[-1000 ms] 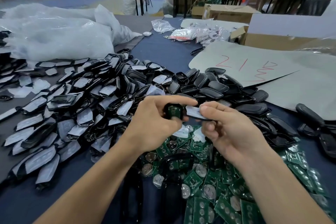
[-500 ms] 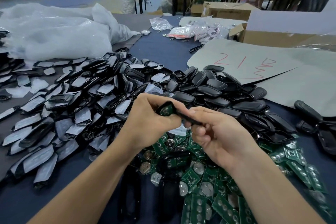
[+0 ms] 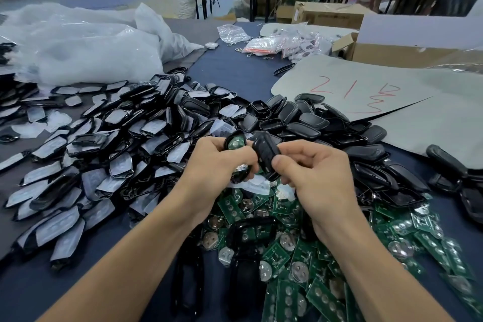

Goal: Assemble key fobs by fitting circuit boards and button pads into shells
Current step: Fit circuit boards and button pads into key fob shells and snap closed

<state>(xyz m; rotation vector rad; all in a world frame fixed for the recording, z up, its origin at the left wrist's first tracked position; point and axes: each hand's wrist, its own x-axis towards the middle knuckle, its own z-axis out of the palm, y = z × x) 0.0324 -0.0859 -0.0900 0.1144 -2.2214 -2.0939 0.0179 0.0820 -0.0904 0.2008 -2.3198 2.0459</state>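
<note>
Now the right grip (image 3: 321, 180) has tilted its pinched cover shell (image 3: 265, 157) up beside the left grip's (image 3: 217, 167) clasped board-fitted shell (image 3: 235, 142); mating seems next.

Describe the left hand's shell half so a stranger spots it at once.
From the grey sheet with red marks, drop to the two hands mid-table. The left hand grips a black shell half; unlike the plain black piece in the right hand, it shows a green board inside.

table (image 3: 245, 78) | black shells (image 3: 303, 123) centre | green circuit boards (image 3: 277, 256) near edge | grey sheet (image 3: 339, 73) right | plastic bags (image 3: 86, 52) far left
</note>
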